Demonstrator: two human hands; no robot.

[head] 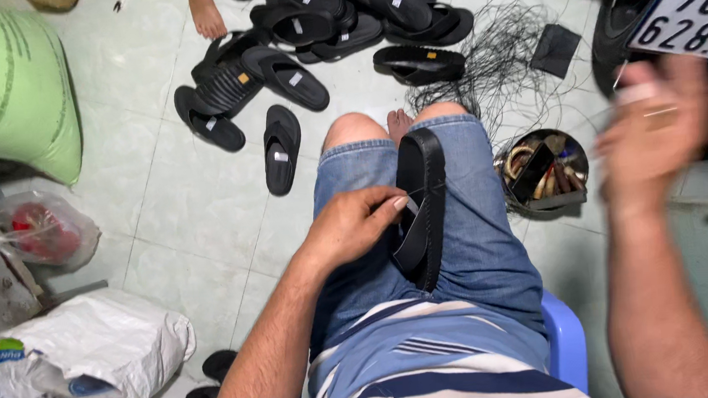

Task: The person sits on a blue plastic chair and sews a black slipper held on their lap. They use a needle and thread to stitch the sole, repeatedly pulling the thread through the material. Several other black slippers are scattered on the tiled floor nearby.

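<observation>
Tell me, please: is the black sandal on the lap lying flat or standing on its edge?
On its edge: the black sandal shows its side between the thighs, steadied by the left hand.

Bright, even daylight falls on the pale tiled floor (196, 228) with only soft shadows, and the raised right hand (656, 129) smears with motion blur while the rest stays sharp.

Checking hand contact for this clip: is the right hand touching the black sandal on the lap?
No: the right hand is raised apart beside the knee, while the left hand holds the black sandal.
</observation>
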